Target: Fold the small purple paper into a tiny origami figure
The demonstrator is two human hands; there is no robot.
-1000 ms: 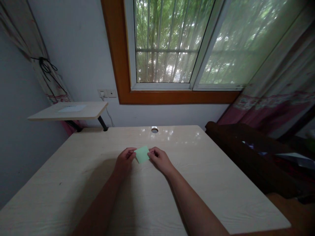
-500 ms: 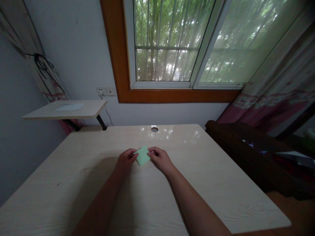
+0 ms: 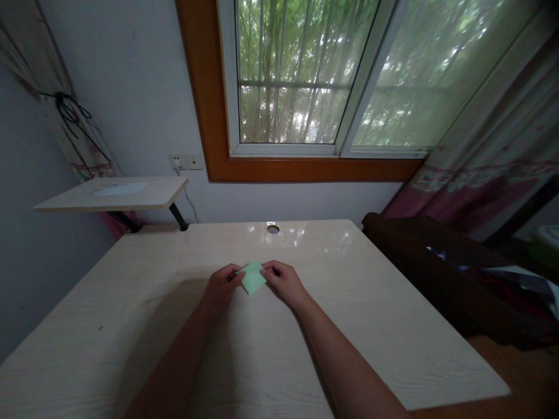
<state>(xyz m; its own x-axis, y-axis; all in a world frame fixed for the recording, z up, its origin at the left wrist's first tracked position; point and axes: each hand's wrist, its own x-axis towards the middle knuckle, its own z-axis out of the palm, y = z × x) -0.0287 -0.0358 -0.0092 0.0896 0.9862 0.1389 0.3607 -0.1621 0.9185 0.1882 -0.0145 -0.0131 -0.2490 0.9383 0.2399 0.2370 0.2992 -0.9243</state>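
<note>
A small light-green piece of paper (image 3: 253,279), turned like a diamond, is held between my two hands over the middle of the desk. My left hand (image 3: 222,284) pinches its left corner, thumb on top. On the opposite side my right hand (image 3: 283,280) grips the right corner between thumb and fingers. The lower tip of the paper points toward me. Whether it is folded in layers I cannot make out. Both forearms reach in from the bottom edge of the view.
The pale wooden desk (image 3: 358,326) has a round cable hole (image 3: 273,229) at its back edge. A raised shelf (image 3: 161,192) on black legs stands back left with a white sheet (image 3: 121,189) on it. Dark wooden furniture (image 3: 414,262) borders the right side.
Both hands keep their hold on the green paper, almost unmoved. The paper's top corner sits very slightly lower, and the whole view has shifted a little.
</note>
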